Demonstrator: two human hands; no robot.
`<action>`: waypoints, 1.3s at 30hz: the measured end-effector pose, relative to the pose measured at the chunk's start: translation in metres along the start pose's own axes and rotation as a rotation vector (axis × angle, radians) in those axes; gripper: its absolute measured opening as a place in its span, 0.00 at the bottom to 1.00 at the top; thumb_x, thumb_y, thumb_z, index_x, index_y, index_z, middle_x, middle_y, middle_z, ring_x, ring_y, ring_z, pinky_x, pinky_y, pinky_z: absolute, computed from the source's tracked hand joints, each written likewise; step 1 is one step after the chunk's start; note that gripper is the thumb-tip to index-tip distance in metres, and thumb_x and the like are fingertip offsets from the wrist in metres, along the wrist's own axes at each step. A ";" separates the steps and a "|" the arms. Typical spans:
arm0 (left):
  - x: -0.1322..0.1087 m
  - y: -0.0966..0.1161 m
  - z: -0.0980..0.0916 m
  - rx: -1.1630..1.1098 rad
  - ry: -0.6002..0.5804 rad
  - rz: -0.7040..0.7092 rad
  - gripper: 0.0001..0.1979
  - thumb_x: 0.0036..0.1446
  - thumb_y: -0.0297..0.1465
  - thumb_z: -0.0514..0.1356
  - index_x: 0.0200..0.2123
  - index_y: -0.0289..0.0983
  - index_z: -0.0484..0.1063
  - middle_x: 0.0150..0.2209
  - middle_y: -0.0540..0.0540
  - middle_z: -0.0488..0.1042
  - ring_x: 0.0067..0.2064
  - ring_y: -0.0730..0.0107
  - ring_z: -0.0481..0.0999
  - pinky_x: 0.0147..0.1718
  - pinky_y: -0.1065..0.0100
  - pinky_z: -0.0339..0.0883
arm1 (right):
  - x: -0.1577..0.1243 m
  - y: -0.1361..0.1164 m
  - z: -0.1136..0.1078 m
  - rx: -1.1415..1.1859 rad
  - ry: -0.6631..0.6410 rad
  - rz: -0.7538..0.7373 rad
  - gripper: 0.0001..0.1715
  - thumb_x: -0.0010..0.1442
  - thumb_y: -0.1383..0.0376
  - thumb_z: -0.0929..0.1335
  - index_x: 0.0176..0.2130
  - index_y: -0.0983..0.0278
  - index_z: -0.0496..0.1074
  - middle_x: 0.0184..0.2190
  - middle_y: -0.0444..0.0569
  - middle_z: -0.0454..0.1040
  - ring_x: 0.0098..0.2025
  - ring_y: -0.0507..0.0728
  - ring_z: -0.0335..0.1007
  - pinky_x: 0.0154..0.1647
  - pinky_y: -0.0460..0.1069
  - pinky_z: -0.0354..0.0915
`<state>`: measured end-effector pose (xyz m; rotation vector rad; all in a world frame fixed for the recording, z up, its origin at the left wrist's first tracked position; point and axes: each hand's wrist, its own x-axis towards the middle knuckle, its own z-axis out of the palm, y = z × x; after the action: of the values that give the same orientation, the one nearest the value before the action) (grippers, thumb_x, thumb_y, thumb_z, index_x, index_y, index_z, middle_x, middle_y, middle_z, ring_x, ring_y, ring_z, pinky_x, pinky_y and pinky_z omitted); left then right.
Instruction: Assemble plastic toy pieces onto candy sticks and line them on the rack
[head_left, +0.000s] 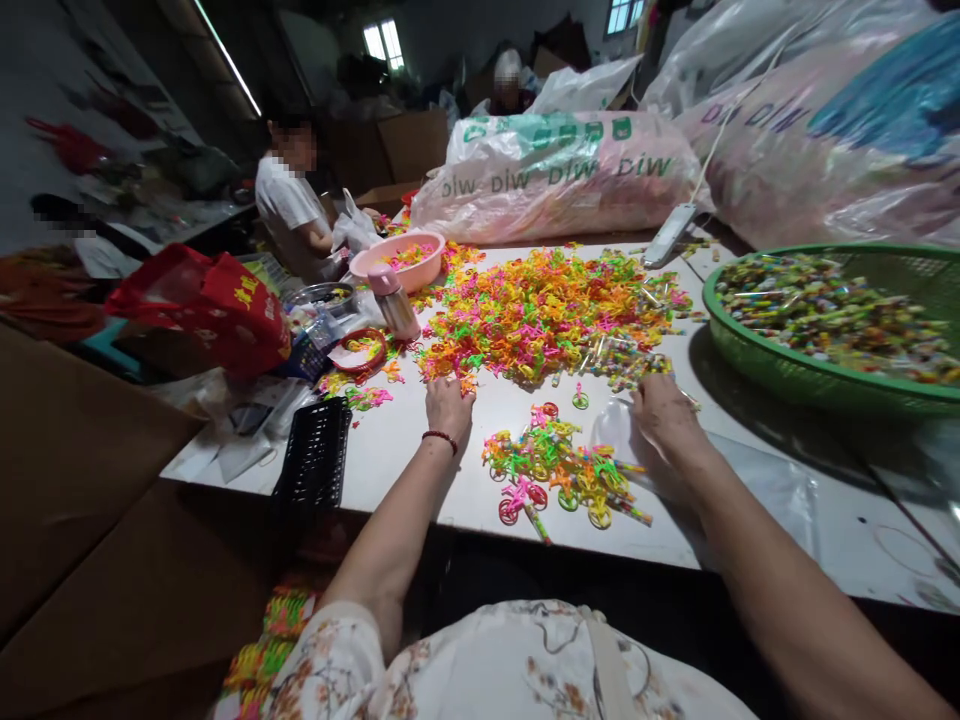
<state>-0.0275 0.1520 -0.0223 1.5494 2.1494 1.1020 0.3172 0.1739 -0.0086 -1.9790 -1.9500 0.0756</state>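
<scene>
A wide heap of small bright plastic toy pieces [540, 300] in pink, orange, yellow and green covers the middle of the white table. At its front left edge, my left hand [448, 408] has its fingers curled in among the pieces; what they pinch is hidden. My right hand [666, 412] is closed at a small pile of clear tubes with colourful filling [626, 365], its fingertips mostly hidden. Between my forearms lies a group of toy bicycles [559, 455], some with a tube attached. One single toy bicycle [580, 398] lies apart, just above that group.
A green basket [810, 365] full of filled tubes stands at the right. Clear plastic bags [765, 470] lie by my right forearm. To the left are a black basket [311, 455], a flask [394, 305], a pink basin [435, 250] and a red bag [206, 310]. Co-workers sit beyond.
</scene>
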 end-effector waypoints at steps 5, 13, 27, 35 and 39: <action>-0.003 0.001 0.001 -0.189 -0.031 -0.120 0.10 0.49 0.28 0.62 0.22 0.38 0.62 0.28 0.47 0.67 0.41 0.61 0.69 0.45 0.59 0.63 | -0.043 -0.036 -0.017 0.735 -0.094 0.095 0.18 0.61 0.60 0.64 0.50 0.63 0.65 0.36 0.50 0.73 0.37 0.59 0.73 0.41 0.54 0.69; -0.057 0.020 -0.031 -0.698 -0.223 -0.281 0.16 0.44 0.41 0.67 0.26 0.35 0.68 0.22 0.53 0.66 0.23 0.78 0.63 0.24 0.73 0.58 | -0.101 -0.097 -0.030 1.253 -0.477 0.086 0.16 0.57 0.54 0.68 0.41 0.61 0.70 0.29 0.41 0.69 0.28 0.51 0.63 0.29 0.46 0.62; -0.118 0.057 -0.042 -1.090 -0.229 -0.385 0.19 0.47 0.43 0.69 0.34 0.36 0.71 0.33 0.49 0.73 0.29 0.77 0.70 0.28 0.74 0.64 | -0.122 -0.120 -0.023 1.081 -0.500 -0.130 0.19 0.60 0.49 0.67 0.35 0.62 0.73 0.24 0.42 0.69 0.26 0.52 0.63 0.24 0.46 0.60; -0.138 0.055 -0.040 -1.255 -0.867 -0.906 0.28 0.61 0.53 0.51 0.29 0.32 0.71 0.23 0.45 0.71 0.22 0.75 0.70 0.21 0.74 0.62 | -0.130 -0.121 -0.023 1.027 -0.302 -0.245 0.12 0.61 0.61 0.65 0.43 0.62 0.74 0.35 0.46 0.75 0.33 0.54 0.71 0.36 0.50 0.68; -0.133 0.059 -0.047 -1.325 -1.015 -0.865 0.18 0.60 0.42 0.60 0.34 0.30 0.73 0.24 0.46 0.72 0.22 0.77 0.71 0.21 0.76 0.63 | -0.129 -0.113 -0.019 0.932 -0.205 -0.506 0.19 0.57 0.73 0.63 0.46 0.60 0.74 0.43 0.49 0.75 0.46 0.57 0.72 0.48 0.54 0.68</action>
<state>0.0369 0.0211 0.0236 0.2712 0.7603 0.7655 0.2081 0.0419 0.0144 -0.8883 -1.9343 0.8940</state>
